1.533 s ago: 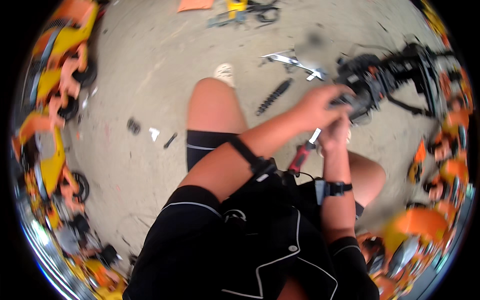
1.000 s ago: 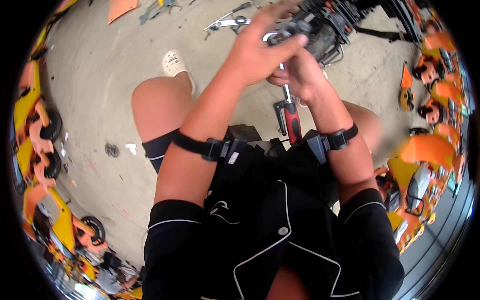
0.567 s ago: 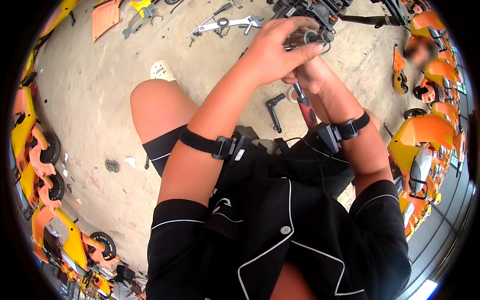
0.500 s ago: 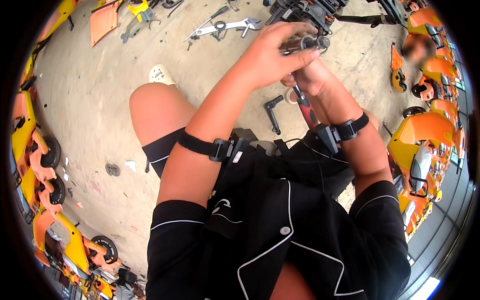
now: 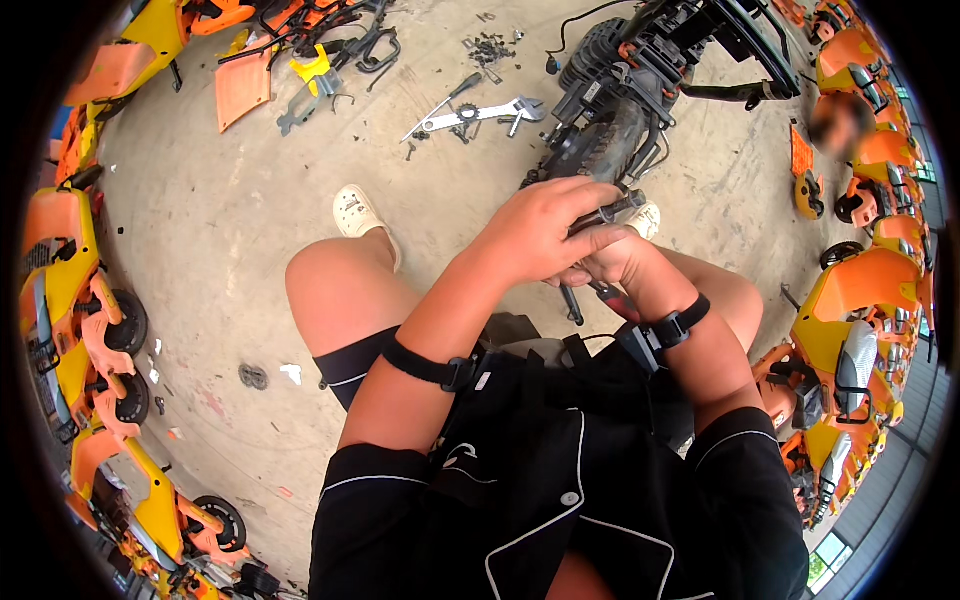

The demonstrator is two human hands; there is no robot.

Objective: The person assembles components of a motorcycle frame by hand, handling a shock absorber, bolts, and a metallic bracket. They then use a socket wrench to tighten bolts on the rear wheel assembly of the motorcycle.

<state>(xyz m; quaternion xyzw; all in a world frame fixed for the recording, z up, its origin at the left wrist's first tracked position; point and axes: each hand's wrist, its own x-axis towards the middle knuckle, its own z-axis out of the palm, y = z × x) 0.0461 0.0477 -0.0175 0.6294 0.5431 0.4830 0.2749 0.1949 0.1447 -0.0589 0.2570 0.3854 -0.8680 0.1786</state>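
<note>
My left hand [image 5: 548,232] is wrapped round a dark, shiny metal cylinder [image 5: 622,207], whose narrower end sticks out to the right past my fingers. Just below and against it, my right hand [image 5: 612,262] is closed on a tool with a red-and-black handle [image 5: 617,300]. That handle slants down beside my right wrist. The tool's working end is hidden between my hands, so I cannot tell whether it meets the cylinder. Directly beyond my hands stands a black wheeled frame with a knobby tyre [image 5: 612,140].
An adjustable wrench [image 5: 520,110], a screwdriver [image 5: 460,88] and several small fasteners [image 5: 488,50] lie on the concrete floor. Farther left are an orange panel [image 5: 244,92] and a yellow-grey part [image 5: 312,85]. Orange-yellow vehicles [image 5: 855,285] line both sides. A black bent part [image 5: 571,305] lies below my hands.
My hands appear lower in view and nearer my lap, still holding the cylinder and tool. The whole view has shifted, bringing in more of the wheeled frame and floor beyond.
</note>
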